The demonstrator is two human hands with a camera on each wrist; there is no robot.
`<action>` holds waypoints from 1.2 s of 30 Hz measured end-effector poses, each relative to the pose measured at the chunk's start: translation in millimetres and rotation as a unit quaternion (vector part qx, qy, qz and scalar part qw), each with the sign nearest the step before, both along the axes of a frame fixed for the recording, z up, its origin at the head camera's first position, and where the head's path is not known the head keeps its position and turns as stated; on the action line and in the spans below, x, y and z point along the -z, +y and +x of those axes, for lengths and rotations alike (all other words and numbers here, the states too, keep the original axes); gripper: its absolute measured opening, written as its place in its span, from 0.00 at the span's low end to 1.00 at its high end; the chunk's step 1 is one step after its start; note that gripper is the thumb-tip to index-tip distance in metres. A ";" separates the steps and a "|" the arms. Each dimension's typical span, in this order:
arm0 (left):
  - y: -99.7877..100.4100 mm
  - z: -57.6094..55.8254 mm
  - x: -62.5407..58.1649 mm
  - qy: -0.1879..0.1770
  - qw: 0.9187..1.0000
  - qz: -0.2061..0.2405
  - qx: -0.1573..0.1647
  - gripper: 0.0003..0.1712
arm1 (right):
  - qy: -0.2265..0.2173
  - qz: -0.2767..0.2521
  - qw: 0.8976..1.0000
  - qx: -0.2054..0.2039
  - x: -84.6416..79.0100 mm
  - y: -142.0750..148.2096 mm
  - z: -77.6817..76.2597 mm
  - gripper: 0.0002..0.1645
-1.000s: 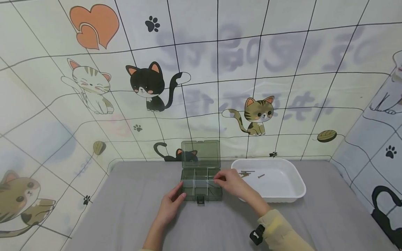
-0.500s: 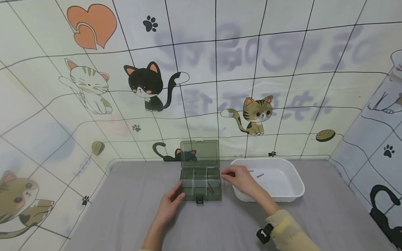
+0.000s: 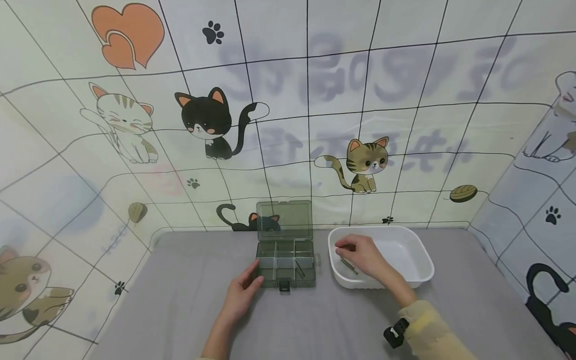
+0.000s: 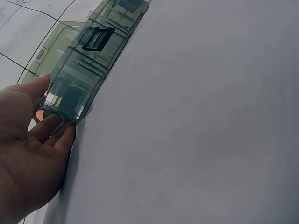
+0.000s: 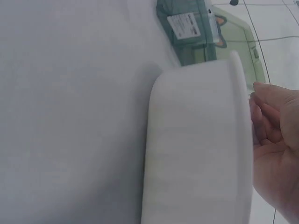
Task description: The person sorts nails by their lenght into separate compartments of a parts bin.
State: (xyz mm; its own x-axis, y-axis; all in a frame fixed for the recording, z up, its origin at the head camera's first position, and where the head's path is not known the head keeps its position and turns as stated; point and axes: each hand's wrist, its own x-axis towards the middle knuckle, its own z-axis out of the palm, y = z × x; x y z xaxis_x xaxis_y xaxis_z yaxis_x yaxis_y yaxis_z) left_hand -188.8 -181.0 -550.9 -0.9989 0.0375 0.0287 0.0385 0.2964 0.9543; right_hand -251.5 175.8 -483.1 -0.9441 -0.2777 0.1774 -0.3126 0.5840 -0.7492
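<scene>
A translucent green compartment box (image 3: pixel 285 263) stands with its lid (image 3: pixel 284 220) raised against the wall cloth. Two thin, dark, screw-like pieces (image 3: pixel 300 270) lie in its front right compartment. My left hand (image 3: pixel 240 295) rests against the box's left end; in the left wrist view its thumb touches near the top rim, its fingers lower down. Over the left part of a white tray (image 3: pixel 407 255) hovers my right hand (image 3: pixel 362 254), fingers loosely curled and thumb close to the index finger. Nothing shows between them. Thin screws (image 3: pixel 348 266) lie beneath it, partly hidden.
Grey cloth (image 3: pixel 202 280) covers the table, and a cat-printed cloth (image 3: pixel 288 100) hangs behind and at the sides. A black latch (image 3: pixel 284 286) sticks out from the box's front. The white tray stands just right of the box, a narrow gap between them.
My right hand has moved right, from above the box's right compartments to over the tray. Two thin pieces now show in the front right compartment. My left hand stays at the box.
</scene>
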 end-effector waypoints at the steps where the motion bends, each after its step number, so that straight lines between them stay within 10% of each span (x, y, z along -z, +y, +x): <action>1: -0.3 -0.3 -0.1 0.000 1.000 -0.002 -0.001 0.30 | -0.001 -0.001 1.000 0.000 0.9 1.6 -0.3 0.09; 16: -0.4 -0.6 3.3 0.001 1.000 -0.010 0.000 0.31 | -0.030 0.012 0.999 0.014 15.8 25.4 -3.4 0.11; 36: 0.1 -2.4 1.7 0.011 1.000 -0.011 0.001 0.29 | -0.080 0.073 0.988 -0.109 35.3 39.9 -17.3 0.09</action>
